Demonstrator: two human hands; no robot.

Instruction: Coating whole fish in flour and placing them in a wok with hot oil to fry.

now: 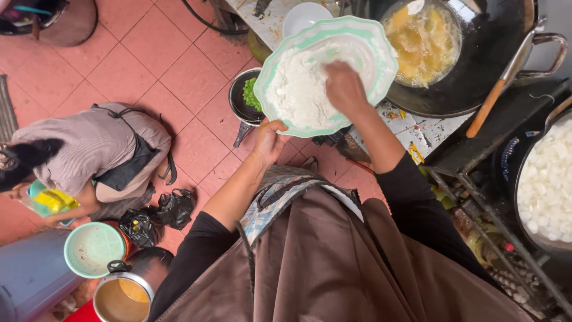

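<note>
Over pink floor tiles, left hand (268, 142) clamps the light, rigid green-rimmed plate (381, 65) at its near rim, while right hand (344, 88) closes loosely in soft, clumping rice (295, 89).

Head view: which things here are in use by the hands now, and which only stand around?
In use:
- left hand holding the green-rimmed plate
- right hand in the white rice

Standing around:
- wok with yellow food
- small pan of green pieces
- pot of white pieces
- black bags
- a crouching person

Black sleeves pushed up, brown apron (357, 268)
</note>
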